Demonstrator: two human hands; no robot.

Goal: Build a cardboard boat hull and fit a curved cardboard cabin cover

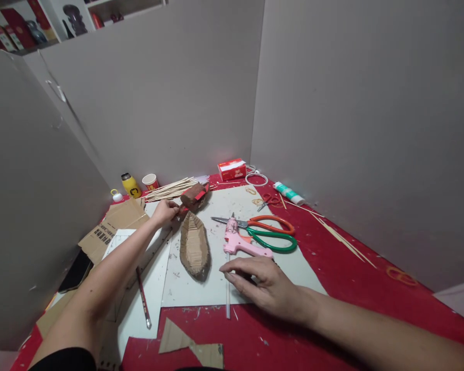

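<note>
My left hand (165,211) reaches across the paper, its fingertips pinched at the near end of a small brown and red model boat (195,196) with a rounded canopy. Just in front of that boat lies a boat-shaped cardboard hull (194,245), hollow and ribbed inside. My right hand (261,283) hovers low over the paper, fingers curved and thumb apart, with nothing visible in it. Close beyond it rests a pink hot glue gun (242,243), a clear glue stick (228,293) running out of its back. Large scissors (272,233) with orange and green handles lie behind the glue gun.
Thin wooden sticks (172,189), a paper cup (150,180) and a yellow bottle (130,184) stand along the back wall. A red tissue box (232,169) is in the corner. Cardboard pieces (119,216) and a pencil (143,299) lie left; a green-white tube (288,194) lies right.
</note>
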